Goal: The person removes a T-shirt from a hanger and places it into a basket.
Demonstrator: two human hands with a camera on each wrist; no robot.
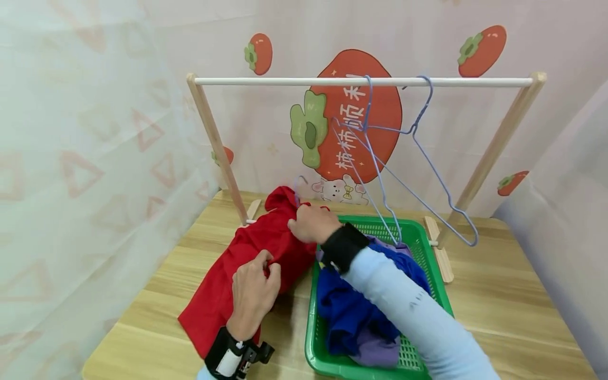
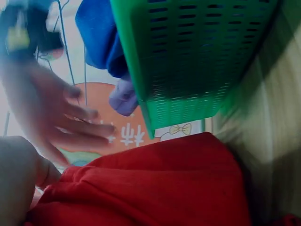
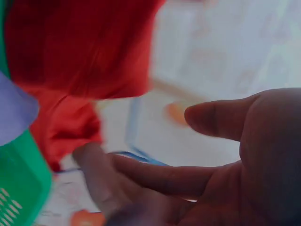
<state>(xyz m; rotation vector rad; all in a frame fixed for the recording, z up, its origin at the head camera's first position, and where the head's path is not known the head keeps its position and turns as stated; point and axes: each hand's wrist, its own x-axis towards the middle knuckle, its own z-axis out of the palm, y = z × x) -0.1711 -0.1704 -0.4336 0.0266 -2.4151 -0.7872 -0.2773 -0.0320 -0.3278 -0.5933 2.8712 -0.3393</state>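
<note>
A red garment (image 1: 223,279) lies slantwise over the table's left half, with the pale blue hook of a hanger (image 1: 298,186) poking out beyond its far end. My left hand (image 1: 254,290) pinches the cloth between thumb and fingers near the garment's middle. Over the far end is my right hand (image 1: 314,224); in the right wrist view its thumb and fingers (image 3: 164,176) are spread apart, with blue hanger wire (image 3: 141,155) behind them. The left wrist view shows the red cloth (image 2: 150,188) bunched at my left hand (image 2: 19,176). Most of the hanger is hidden.
Right of the garment stands a green basket (image 1: 311,338) holding blue cloth (image 1: 349,311) and purple cloth (image 1: 377,345). Two blue hangers (image 1: 439,179) hang from the white rail (image 1: 266,81) of a wooden-legged rack, reaching down over the basket.
</note>
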